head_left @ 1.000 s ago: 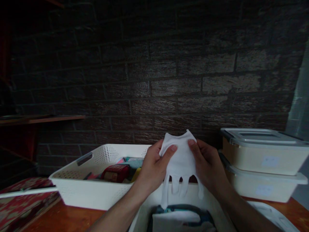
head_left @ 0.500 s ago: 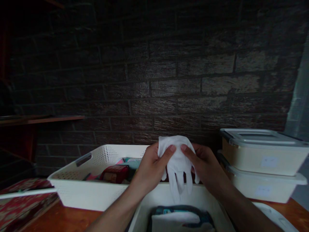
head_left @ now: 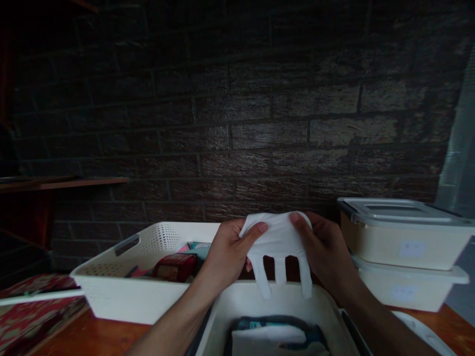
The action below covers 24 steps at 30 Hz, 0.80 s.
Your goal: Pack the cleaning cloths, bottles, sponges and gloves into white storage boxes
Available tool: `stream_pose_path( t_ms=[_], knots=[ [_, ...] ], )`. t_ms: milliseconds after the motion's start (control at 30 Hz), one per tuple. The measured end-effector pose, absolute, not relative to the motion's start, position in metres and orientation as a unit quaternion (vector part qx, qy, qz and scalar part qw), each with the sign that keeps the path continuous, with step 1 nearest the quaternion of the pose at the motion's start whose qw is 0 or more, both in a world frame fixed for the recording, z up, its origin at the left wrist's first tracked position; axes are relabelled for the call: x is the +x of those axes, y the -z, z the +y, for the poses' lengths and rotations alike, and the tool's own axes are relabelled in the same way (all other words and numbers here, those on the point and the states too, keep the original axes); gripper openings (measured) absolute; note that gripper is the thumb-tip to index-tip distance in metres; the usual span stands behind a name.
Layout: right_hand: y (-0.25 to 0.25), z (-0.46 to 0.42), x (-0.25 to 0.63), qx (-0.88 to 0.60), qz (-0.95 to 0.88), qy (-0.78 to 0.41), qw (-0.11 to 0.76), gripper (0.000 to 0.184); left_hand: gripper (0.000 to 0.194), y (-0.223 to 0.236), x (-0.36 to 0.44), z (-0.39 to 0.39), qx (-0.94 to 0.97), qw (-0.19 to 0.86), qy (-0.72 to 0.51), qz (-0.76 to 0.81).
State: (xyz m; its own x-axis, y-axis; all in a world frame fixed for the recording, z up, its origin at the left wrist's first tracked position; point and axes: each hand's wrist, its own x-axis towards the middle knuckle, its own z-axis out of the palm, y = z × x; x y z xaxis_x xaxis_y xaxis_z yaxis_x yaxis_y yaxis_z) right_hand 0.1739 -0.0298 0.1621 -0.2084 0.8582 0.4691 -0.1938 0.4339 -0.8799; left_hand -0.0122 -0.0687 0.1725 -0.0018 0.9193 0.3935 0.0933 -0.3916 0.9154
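I hold a white fabric glove (head_left: 279, 244) up in front of me with both hands, its fingers hanging down. My left hand (head_left: 227, 252) pinches its left upper edge with thumb on top. My right hand (head_left: 323, 249) pinches its right upper edge. The glove hangs above a white bin (head_left: 256, 301) right below, which holds folded cloth in white and dark teal (head_left: 276, 333).
A perforated white basket (head_left: 122, 282) with a red packet and other items sits at left on the wooden table (head_left: 96, 336). Two stacked cream lidded boxes (head_left: 404, 247) stand at right. A dark brick wall rises behind; a patterned red cloth (head_left: 33, 306) lies far left.
The glove, bunched together half a second ago, is now stretched wider between my hands; my hands moved apart and slightly lower, and the glove's fingers hang spread.
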Motion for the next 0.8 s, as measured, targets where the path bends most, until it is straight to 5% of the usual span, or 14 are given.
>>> stream_pose_path(
  t_ms=[367,633,800],
  knots=[
    [-0.162,-0.033,0.171,-0.245,-0.650,-0.470,0.545,0.041,0.038,-0.170,-0.010,-0.073,0.634,0.363,-0.553,0.400],
    [-0.164,-0.039,0.170,-0.222,-0.673,-0.548,0.444,0.043,0.035,-0.175,-0.014,-0.061,0.476,0.587,-0.603,0.255],
    [-0.165,-0.041,0.171,-0.204,-0.685,-0.597,0.363,0.040,0.028,-0.176,-0.016,-0.058,0.462,0.521,-0.653,0.298]
  ],
)
